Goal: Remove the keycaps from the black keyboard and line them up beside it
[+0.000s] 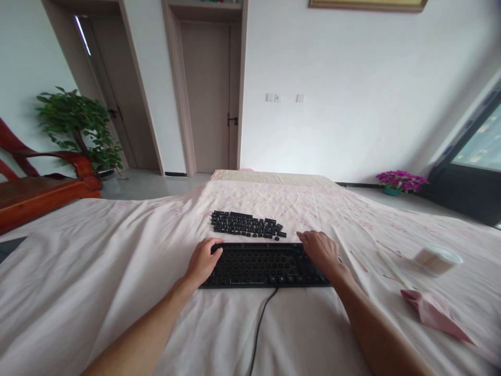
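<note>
A black keyboard (pixel 250 266) with its keycaps off across most of its face lies flat on the pale cloth. My left hand (pixel 203 258) grips its left end, thumb on top and fingers at the far corner. Over the right end lies my right hand (pixel 321 249), its fingers closed around the far right corner and partly hidden. Just beyond the far edge, loose black keycaps (pixel 245 223) are laid out in rows. A thin black cable (pixel 258 326) runs from the keyboard's near edge toward me.
On the right stand a clear round tub of cotton swabs (pixel 437 260), several loose swabs (pixel 359 261) and a crumpled pink cloth (pixel 436 313). The patterned bedcloth (pixel 117 271) is wrinkled. A wooden armchair (pixel 50 183) and a leafy plant (pixel 80 120) are at left.
</note>
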Demonstrator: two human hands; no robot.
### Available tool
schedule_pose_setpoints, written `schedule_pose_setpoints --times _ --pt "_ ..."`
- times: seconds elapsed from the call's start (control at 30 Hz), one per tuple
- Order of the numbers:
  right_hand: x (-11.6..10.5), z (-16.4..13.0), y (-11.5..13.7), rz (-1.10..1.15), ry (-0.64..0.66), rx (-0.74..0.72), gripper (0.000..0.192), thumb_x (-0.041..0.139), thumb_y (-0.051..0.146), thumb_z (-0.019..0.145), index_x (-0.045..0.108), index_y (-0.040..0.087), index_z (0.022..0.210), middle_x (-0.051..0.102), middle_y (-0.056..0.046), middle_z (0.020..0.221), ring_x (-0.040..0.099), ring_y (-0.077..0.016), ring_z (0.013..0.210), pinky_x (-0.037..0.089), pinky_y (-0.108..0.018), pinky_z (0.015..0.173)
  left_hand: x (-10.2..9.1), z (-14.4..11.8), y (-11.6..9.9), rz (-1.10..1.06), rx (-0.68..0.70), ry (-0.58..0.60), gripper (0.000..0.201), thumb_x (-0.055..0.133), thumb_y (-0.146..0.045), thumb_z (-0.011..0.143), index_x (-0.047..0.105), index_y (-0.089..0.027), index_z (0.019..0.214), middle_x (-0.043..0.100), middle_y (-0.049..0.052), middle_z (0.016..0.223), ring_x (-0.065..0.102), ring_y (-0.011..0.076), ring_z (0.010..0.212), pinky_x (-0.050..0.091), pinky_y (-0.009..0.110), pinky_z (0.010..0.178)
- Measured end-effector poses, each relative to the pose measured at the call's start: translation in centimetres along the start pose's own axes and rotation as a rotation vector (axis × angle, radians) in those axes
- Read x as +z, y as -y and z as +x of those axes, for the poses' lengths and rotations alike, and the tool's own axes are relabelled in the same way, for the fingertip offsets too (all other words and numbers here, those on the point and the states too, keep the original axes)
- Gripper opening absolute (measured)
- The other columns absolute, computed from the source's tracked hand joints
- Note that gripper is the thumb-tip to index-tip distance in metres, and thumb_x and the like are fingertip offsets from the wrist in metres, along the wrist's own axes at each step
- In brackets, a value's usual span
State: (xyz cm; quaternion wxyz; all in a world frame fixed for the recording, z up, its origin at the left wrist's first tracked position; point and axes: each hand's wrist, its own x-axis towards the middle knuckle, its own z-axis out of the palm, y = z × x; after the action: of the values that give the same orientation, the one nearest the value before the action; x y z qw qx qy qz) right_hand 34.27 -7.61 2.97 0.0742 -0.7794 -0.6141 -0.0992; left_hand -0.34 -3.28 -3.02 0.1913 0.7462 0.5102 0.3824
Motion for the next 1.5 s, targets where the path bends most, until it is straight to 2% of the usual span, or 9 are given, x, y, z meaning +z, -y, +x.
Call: schedule_pose_setpoints --times 0.23,0.43,0.57,0.7,0.8,0.9,1.0,1.13,1.5 --pt "-4.4 -1.6 3.0 0.313 -0.137 -0.141 0.051 0.027 0.041 0.098 0.071 0.024 0.08 0.071 -0.004 0.084 0.061 -0.0211 0.088 0.037 -0.027 0.068 0.0 0.0 0.2 0.037 0.027 0.025 0.027 0.052 -0.019 0.082 0.065 -0.021 0.105 0.065 0.004 0.11 0.058 0.0209 0.107 0.043 0.037 0.1" --pt "-4.0 -3.0 5.5 0.939 0.037 -0.183 0.051 0.028 0.047 0.095 0.069 0.02 0.082 0.065 -0.002 0.069 0.055 -0.0128 0.057 0.039 -0.024 0.054 0.1 0.0 0.4 0.082 0.05 0.03 0.028 0.053 -0.02 0.081 0.065 -0.021 0.106 0.065 0.004 0.11 0.058 0.0219 0.106 0.044 0.038 0.098" --pt "-2.6 -4.0 6.6 1.27 0.248 -0.117 0.035 0.051 0.051 0.085 0.063 0.018 0.088 0.062 0.0 0.07 0.046 -0.0073 0.045 0.033 -0.019 0.041 -0.2 -0.2 -0.3 0.153 0.103 -0.008 0.025 0.054 -0.019 0.082 0.066 -0.02 0.104 0.065 0.006 0.107 0.059 0.0229 0.103 0.045 0.041 0.096" --pt "-2.0 -5.0 6.9 1.383 0.352 -0.111 0.034 0.061 0.049 0.079 0.061 0.018 0.093 0.061 0.0 0.075 0.049 -0.0066 0.049 0.037 -0.017 0.041 -0.6 -1.4 -3.1 0.233 0.349 -0.136 0.024 0.052 -0.018 0.086 0.066 -0.022 0.105 0.063 0.006 0.114 0.053 0.0235 0.114 0.037 0.046 0.105" --pt "-1.3 -5.5 6.6 1.464 0.288 -0.059 0.034 0.06 0.05 0.08 0.062 0.018 0.091 0.061 0.0 0.076 0.048 -0.006 0.049 0.036 -0.017 0.041 -0.4 -2.9 -5.9 0.215 0.601 0.003 0.024 0.05 -0.019 0.089 0.067 -0.026 0.105 0.063 0.003 0.116 0.046 0.022 0.123 0.036 0.043 0.107" --pt "-0.4 -5.8 6.1 1.555 0.138 -0.006 0.033 0.059 0.05 0.081 0.063 0.018 0.09 0.06 -0.001 0.077 0.047 -0.0063 0.05 0.035 -0.017 0.041 0.2 -4.3 -7.9 0.248 0.731 0.155 0.029 0.053 -0.032 0.089 0.063 -0.027 0.116 0.058 0.004 0.127 0.037 0.026 0.131 0.031 0.047 0.11" --pt "0.3 -6.2 5.8 1.594 0.046 0.01 0.032 0.06 0.049 0.082 0.064 0.018 0.089 0.06 -0.001 0.077 0.047 -0.007 0.05 0.036 -0.018 0.041 0.8 -5.3 -8.4 0.322 0.736 0.243 0.042 0.052 -0.046 0.088 0.057 -0.027 0.125 0.047 0.007 0.14 0.03 0.0307 0.136 0.026 0.053 0.111" --pt "0.9 -6.7 5.8 1.599 0.042 0.019 0.033 0.06 0.05 0.082 0.064 0.018 0.087 0.06 -0.002 0.076 0.046 -0.0072 0.049 0.035 -0.018 0.04 1.2 -5.6 -7.9 0.394 0.701 0.29 0.052 0.048 -0.054 0.087 0.05 -0.028 0.132 0.036 0.008 0.148 0.028 0.0315 0.138 0.024 0.054 0.112" --pt "1.8 -7.1 5.7 1.533 0.042 0.02 0.033 0.058 0.049 0.083 0.063 0.017 0.089 0.06 -0.004 0.077 0.046 -0.0094 0.05 0.034 -0.02 0.041 2.0 -6.1 -7.8 0.393 0.65 0.285 0.055 0.058 -0.038 0.086 0.041 -0.025 0.137 0.038 0.011 0.147 0.037 0.0272 0.134 0.027 0.05 0.111"
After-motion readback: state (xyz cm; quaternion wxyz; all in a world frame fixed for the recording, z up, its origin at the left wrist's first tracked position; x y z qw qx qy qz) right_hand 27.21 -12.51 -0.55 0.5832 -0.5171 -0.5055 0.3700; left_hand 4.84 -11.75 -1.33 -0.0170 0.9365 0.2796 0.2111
